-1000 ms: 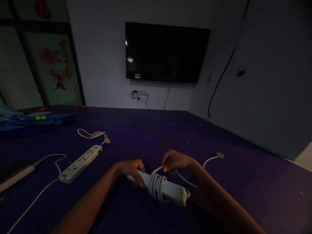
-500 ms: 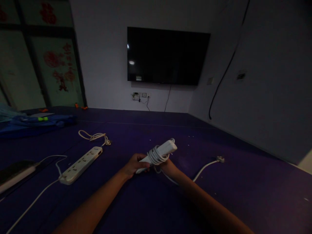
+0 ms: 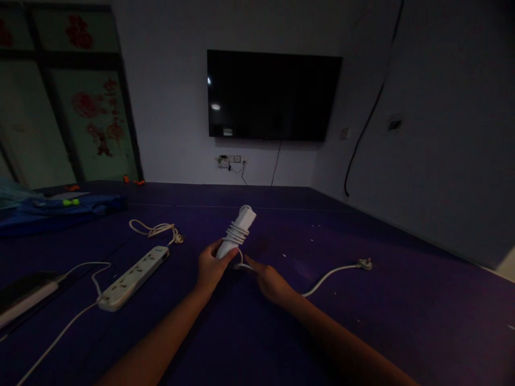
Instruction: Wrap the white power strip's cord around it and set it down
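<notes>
- Head view, hands first: left hand [image 3: 211, 268] closed around the near end of a white power strip [image 3: 238, 230], holding it tilted up and away above the purple floor [image 3: 402, 300]
- Right hand [image 3: 270, 281] just beside it, low to the floor, fingers loosely curled, pinching the white cord [image 3: 322, 277] where it leaves the strip; exact grip hard to tell in the dim light
- Several turns of cord already wound around the strip's middle, bunched close together
- Remaining cord trailing right across the floor to a plug [image 3: 365, 263] lying well apart from both hands
- Second power strip [image 3: 131, 277] flat on the floor to the left, with its own cord looping away; a small coiled cable [image 3: 155, 228] beyond it
- Dark wall-mounted television [image 3: 273, 95] ahead, blue bundle [image 3: 60, 206] at far left
- Likely risks: loops sliding off the raised free end if tension from the right hand drops; turns loosening or overlapping unevenly from a slack pinch; trailing plug dragging and snagging on the floor, jerking the cord; poor light hiding a missed turn
</notes>
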`<state>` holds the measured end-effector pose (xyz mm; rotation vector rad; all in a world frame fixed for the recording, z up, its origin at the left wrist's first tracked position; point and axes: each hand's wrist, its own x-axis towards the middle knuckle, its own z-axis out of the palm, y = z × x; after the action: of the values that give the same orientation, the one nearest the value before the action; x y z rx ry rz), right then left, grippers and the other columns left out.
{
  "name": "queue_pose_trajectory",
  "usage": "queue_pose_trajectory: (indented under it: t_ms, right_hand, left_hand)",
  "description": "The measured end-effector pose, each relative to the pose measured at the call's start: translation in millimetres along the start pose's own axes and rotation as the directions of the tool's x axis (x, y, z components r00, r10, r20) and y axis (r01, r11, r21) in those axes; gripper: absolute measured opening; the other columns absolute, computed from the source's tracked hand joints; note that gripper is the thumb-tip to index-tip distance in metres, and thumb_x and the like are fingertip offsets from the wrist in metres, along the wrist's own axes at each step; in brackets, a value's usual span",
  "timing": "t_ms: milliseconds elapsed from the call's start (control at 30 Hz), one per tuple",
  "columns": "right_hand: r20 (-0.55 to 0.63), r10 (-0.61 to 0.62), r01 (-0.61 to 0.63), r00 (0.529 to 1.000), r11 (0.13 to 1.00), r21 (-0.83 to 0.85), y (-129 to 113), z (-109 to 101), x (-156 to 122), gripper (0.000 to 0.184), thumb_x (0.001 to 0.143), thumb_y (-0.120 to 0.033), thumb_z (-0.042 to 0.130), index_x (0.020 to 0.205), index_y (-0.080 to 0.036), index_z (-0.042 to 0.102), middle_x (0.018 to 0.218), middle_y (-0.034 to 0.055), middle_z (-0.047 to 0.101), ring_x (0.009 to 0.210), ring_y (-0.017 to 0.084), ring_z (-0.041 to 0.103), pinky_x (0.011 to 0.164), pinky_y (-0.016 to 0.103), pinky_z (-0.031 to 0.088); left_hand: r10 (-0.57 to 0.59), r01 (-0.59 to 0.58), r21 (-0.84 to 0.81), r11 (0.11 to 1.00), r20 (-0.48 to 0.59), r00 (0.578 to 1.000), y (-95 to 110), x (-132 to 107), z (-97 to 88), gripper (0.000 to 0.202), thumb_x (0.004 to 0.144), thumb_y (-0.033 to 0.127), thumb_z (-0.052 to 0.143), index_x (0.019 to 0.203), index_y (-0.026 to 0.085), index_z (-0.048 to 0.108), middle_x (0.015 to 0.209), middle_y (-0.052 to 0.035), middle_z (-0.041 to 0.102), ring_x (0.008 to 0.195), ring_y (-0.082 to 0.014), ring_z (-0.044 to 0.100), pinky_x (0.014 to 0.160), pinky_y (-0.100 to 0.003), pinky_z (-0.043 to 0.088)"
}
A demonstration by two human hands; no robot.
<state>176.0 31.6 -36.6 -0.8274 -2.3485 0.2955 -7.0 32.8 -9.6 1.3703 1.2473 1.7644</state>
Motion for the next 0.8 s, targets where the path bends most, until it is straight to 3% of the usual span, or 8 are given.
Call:
queue_pose_trajectory:
  t_ms: [167, 300, 400, 467, 533, 600, 700, 800]
  right_hand:
    - [0.034, 0.076, -0.060, 0.997, 0.942, -0.331, -2, -9, -3, 0.062, 0.068, 0.002, 0.035, 0.121, -0.021, 0.057, 0.096, 0.0076, 0.069, 0.089, 0.017, 0.064, 0.081, 0.028, 0.048]
    - [0.007, 0.123, -0.102, 0.992, 0.847, -0.522, 11, -29, 0, 0.058, 0.070, 0.001, 0.039, 0.119, -0.022, 0.059, 0.092, 0.0082, 0.070, 0.084, 0.020, 0.064, 0.078, 0.031, 0.047]
    - [-0.057, 0.169, -0.171, 0.984, 0.803, -0.570, 32, -46, -3, 0.057, 0.069, 0.001, 0.040, 0.116, -0.024, 0.061, 0.103, 0.0080, 0.068, 0.091, 0.020, 0.063, 0.081, 0.031, 0.046]
    - [-0.107, 0.231, -0.250, 0.967, 0.779, -0.576, 48, -56, -8, 0.054, 0.070, 0.001, 0.041, 0.112, -0.024, 0.064, 0.106, 0.0081, 0.067, 0.093, 0.020, 0.063, 0.083, 0.032, 0.045]
    - [-0.111, 0.288, -0.297, 0.951, 0.759, -0.579, 60, -64, -14, 0.052, 0.070, 0.000, 0.041, 0.111, -0.022, 0.064, 0.107, 0.0096, 0.067, 0.097, 0.021, 0.061, 0.086, 0.035, 0.043]
    - [-0.071, 0.285, -0.274, 0.956, 0.774, -0.572, 65, -67, -18, 0.055, 0.067, -0.003, 0.046, 0.117, -0.022, 0.060, 0.117, 0.0107, 0.062, 0.109, 0.024, 0.055, 0.094, 0.042, 0.037]
    - [-0.011, 0.211, -0.188, 0.977, 0.846, -0.499, 56, -60, -17, 0.062, 0.061, -0.015, 0.057, 0.123, -0.019, 0.054, 0.127, 0.0127, 0.054, 0.121, 0.030, 0.043, 0.103, 0.052, 0.024]
    - [-0.045, 0.107, -0.116, 0.993, 0.948, -0.296, 37, -39, -10, 0.058, 0.057, -0.022, 0.062, 0.115, -0.016, 0.058, 0.121, 0.0141, 0.057, 0.117, 0.031, 0.047, 0.102, 0.049, 0.029]
  left_hand:
    - [-0.115, 0.080, -0.132, 0.988, -0.291, 0.950, -4, 23, -18.2, 0.055, 0.057, 0.049, 0.072, 0.098, 0.012, 0.066, 0.070, -0.0030, 0.065, 0.053, -0.0135, 0.059, 0.049, -0.024, 0.047]
    - [-0.213, 0.126, -0.256, 0.958, -0.350, 0.912, -3, 30, -24.3, 0.056, 0.056, 0.051, 0.071, 0.096, 0.012, 0.066, 0.063, 0.0001, 0.061, 0.043, -0.0109, 0.054, 0.042, -0.024, 0.045]
    - [-0.195, 0.131, -0.240, 0.962, -0.264, 0.945, -1, 26, -20.6, 0.056, 0.056, 0.052, 0.071, 0.094, 0.012, 0.067, 0.063, -0.0009, 0.063, 0.045, -0.0124, 0.056, 0.043, -0.024, 0.046]
    - [-0.100, 0.078, -0.154, 0.985, -0.139, 0.985, 1, 21, -16.8, 0.055, 0.056, 0.050, 0.071, 0.095, 0.012, 0.066, 0.069, -0.0037, 0.066, 0.053, -0.0152, 0.061, 0.049, -0.026, 0.049]
    - [0.049, -0.048, -0.032, 0.998, 0.014, 0.999, 3, 12, -12.6, 0.053, 0.058, 0.046, 0.073, 0.099, 0.013, 0.065, 0.081, -0.0071, 0.069, 0.069, -0.0190, 0.065, 0.062, -0.029, 0.052]
    - [0.202, -0.216, 0.091, 0.972, 0.147, 0.968, 3, 1, -8.1, 0.053, 0.060, 0.042, 0.073, 0.105, 0.015, 0.063, 0.095, -0.0092, 0.069, 0.085, -0.0218, 0.065, 0.076, -0.033, 0.052]
    - [0.387, -0.441, 0.217, 0.871, 0.250, 0.888, 2, -17, -1.7, 0.057, 0.063, 0.040, 0.073, 0.112, 0.016, 0.060, 0.106, -0.0108, 0.066, 0.095, -0.0232, 0.063, 0.085, -0.037, 0.049]
    - [0.513, -0.583, 0.243, 0.775, 0.298, 0.805, 2, -30, 2.3, 0.058, 0.066, 0.041, 0.071, 0.116, 0.016, 0.057, 0.107, -0.0122, 0.065, 0.096, -0.0232, 0.062, 0.086, -0.037, 0.049]
